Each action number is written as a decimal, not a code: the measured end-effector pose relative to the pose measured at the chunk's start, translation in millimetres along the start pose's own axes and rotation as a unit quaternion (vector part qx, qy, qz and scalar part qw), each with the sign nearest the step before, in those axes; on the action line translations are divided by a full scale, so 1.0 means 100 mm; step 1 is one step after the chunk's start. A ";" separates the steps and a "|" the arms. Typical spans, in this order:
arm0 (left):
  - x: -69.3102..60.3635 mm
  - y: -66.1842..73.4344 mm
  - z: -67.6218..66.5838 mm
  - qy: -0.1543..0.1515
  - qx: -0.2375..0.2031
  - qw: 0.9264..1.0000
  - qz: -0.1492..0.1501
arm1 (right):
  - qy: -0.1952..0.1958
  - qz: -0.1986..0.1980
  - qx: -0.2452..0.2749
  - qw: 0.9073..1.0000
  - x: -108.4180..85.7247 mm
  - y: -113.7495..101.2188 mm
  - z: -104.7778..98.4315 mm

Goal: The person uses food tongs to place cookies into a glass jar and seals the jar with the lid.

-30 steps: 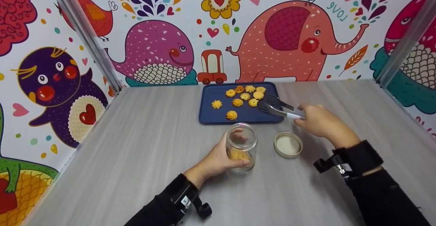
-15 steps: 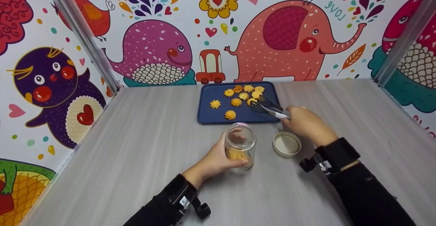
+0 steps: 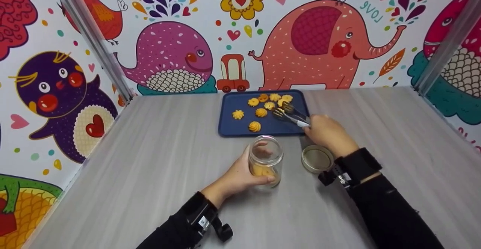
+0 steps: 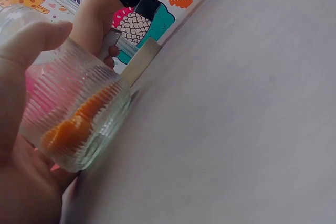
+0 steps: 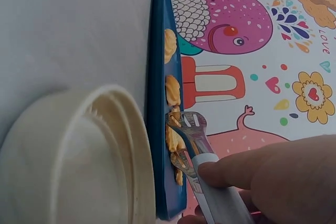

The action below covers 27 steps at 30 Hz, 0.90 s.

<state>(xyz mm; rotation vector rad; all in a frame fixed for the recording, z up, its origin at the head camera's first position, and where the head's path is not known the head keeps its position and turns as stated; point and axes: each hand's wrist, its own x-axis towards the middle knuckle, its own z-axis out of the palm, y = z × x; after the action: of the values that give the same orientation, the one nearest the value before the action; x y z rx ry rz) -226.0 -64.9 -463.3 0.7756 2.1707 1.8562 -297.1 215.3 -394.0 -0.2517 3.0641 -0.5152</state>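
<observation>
Grips, at left, an open glass jar [image 3: 266,160] with the left hand [image 3: 239,171], cookies [image 3: 262,169] visible low inside it. Shows, just behind, a blue tray [image 3: 236,127] with more cookies [image 3: 261,112] spread across it. Extends tongs [image 3: 300,122] over the tray's right part, heads at several cookies, contact unclear. Includes a round lid [image 3: 317,159], hollow side up on the surface [image 3: 169,166]. Clasps the tongs' handle, at right, with the right hand [image 3: 327,130].

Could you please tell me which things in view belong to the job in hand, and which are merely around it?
In the job:
jar, held in left hand
tongs, held in right hand
cookies
tray
probably the lid

Merely around:
table
printed wall
</observation>
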 end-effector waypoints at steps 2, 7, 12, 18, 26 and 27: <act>0.00 0.00 0.00 -0.001 -0.001 1.000 0.001 | 0.001 -0.001 -0.002 1.000 0.01 -0.02 0.01; 0.00 0.00 0.00 -0.007 -0.012 1.000 0.004 | 0.021 -0.014 -0.006 1.000 0.03 -0.04 0.06; 0.00 0.00 0.00 -0.006 -0.016 1.000 0.002 | 0.035 -0.010 0.003 0.999 0.04 -0.05 0.10; 0.00 0.01 0.00 -0.003 -0.007 1.000 0.000 | 0.054 -0.025 -0.002 0.998 0.02 -0.05 0.12; -0.01 0.00 0.00 -0.002 -0.008 1.000 0.002 | 0.071 -0.039 -0.015 0.997 0.01 -0.05 0.13; -0.01 0.00 0.00 -0.002 -0.008 1.000 0.002 | 0.075 -0.042 -0.016 0.996 0.01 -0.05 0.13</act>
<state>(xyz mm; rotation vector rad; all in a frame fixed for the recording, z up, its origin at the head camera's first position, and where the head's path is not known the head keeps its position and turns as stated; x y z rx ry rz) -225.6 -65.4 -463.1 0.7807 2.1516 1.8696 -296.9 205.9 -404.8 -0.3605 3.2219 -0.5101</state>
